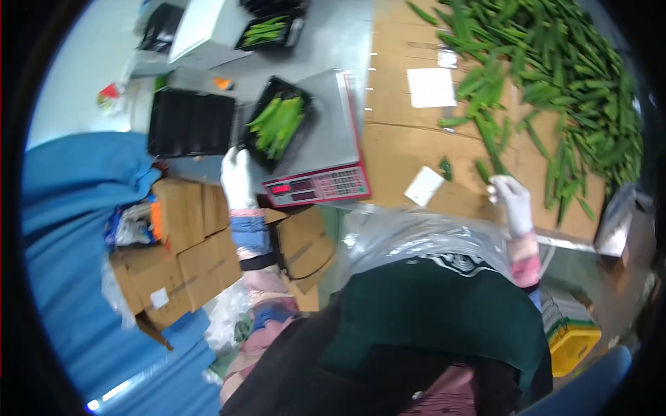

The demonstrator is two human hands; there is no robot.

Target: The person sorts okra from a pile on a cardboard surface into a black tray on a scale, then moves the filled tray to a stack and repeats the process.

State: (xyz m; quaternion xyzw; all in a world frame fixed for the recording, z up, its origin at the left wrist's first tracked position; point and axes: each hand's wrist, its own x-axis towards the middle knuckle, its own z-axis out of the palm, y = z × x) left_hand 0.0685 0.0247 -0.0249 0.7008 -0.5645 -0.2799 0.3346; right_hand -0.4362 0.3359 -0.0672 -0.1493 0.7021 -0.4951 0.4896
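a dark green apron over the person's front lies nearest the camera, with a clear plastic sheet just beyond it, along the table's near edge.

the left hand, in a white glove, reaches to the near left corner of a black tray of okra pods. its fingers point away from the body, close to one another; whether they grip the rim, i cannot tell. this tray sits askew on the left part of the platform of a red-framed digital scale, its display lit red. just left of the tray stand dark, ribbed trays, and farther back is another filled tray.

the right hand, also in a white glove, is over the cardboard sheet, fingers bent inward at the near end of a loose okra pod; blur hides whether they pinch it. a shorter pod lies just left of it. two white paper slips lie on the cardboard, one near the scale's front corner. a large okra heap covers the far right.

cardboard boxes stand below the scale, beside blue cloth.
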